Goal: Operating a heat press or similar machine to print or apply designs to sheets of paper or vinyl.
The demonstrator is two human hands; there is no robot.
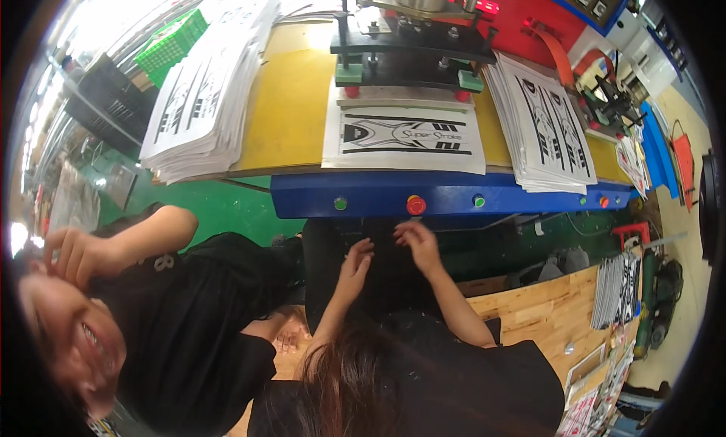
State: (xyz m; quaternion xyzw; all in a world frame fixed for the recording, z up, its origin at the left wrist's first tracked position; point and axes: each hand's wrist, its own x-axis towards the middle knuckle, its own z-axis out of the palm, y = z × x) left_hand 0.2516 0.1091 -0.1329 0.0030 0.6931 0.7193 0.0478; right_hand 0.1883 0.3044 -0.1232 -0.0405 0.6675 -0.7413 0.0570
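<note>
My left hand and my right hand are raised side by side in front of a dark panel, just below the blue front rail of a press machine. Neither holds anything, and their fingers are loosely curled and apart. My right hand's fingertips are closest to a red button on the rail. Above it, a white sheet with a black printed graphic lies on the yellow table under the black press head. My hair hides my lower arms.
Tall stacks of printed sheets stand at the table's left and right. Green buttons flank the red one. Another person in a black shirt sits close on my left, hand raised to the head. A wooden board lies at right.
</note>
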